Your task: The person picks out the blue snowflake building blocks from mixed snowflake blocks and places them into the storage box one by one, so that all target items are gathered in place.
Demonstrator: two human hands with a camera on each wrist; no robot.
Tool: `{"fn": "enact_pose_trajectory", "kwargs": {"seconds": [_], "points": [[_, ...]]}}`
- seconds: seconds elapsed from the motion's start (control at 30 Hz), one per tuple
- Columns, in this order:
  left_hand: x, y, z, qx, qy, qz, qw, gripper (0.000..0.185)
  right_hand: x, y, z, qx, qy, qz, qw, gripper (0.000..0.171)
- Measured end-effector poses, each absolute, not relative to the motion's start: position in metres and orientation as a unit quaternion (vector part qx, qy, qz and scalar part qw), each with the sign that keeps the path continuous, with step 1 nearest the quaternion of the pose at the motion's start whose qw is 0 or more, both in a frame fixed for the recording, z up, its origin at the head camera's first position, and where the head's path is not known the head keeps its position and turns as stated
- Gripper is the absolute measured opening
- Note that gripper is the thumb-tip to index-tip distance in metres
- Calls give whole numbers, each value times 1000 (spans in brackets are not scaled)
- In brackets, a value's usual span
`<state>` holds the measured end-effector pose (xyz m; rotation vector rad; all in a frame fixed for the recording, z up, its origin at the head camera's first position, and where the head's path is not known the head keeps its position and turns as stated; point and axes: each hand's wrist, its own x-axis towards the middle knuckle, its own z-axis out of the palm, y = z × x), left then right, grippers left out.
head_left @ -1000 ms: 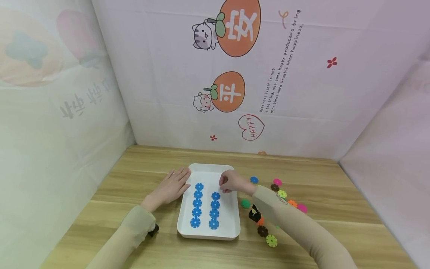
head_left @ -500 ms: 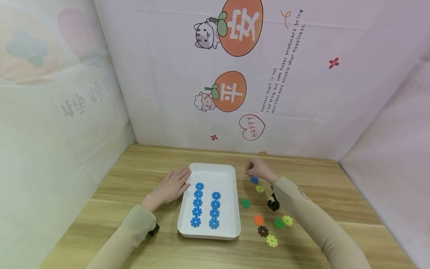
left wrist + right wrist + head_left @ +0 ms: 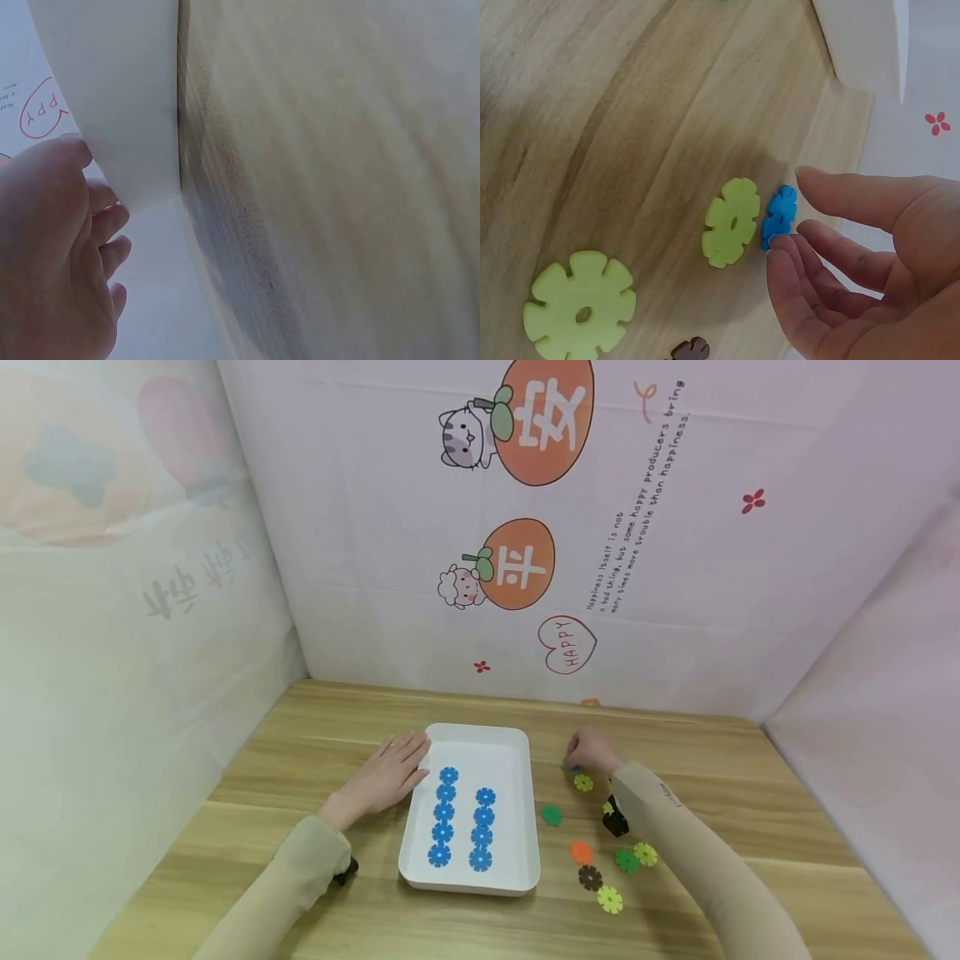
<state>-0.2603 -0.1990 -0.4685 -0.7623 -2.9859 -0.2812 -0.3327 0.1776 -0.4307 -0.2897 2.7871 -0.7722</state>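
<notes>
White rectangular plastic tray (image 3: pixel 525 810) sits mid wooden counter (image 3: pixel 315 752); two rows of blue flower-shaped discs (image 3: pixel 444 814) lie in it. Left hand (image 3: pixel 386 777) rests against its left rim; right hand (image 3: pixel 592 750) and loose multicoloured flower discs (image 3: pixel 600 860) lie right.

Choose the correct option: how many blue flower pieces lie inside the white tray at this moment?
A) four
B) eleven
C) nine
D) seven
C: in the head view the white tray holds two columns of blue flower pieces, five on the left and four on the right, nine in all.
</notes>
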Motion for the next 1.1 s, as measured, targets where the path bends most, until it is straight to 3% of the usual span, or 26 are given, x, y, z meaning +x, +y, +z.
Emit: {"fn": "enact_pose_trajectory", "kwargs": {"seconds": [1.1], "points": [[-258,-197,-464,-247,-965,-83,26,59,-337,189,-438,-79,951,-268,133,16]]}}
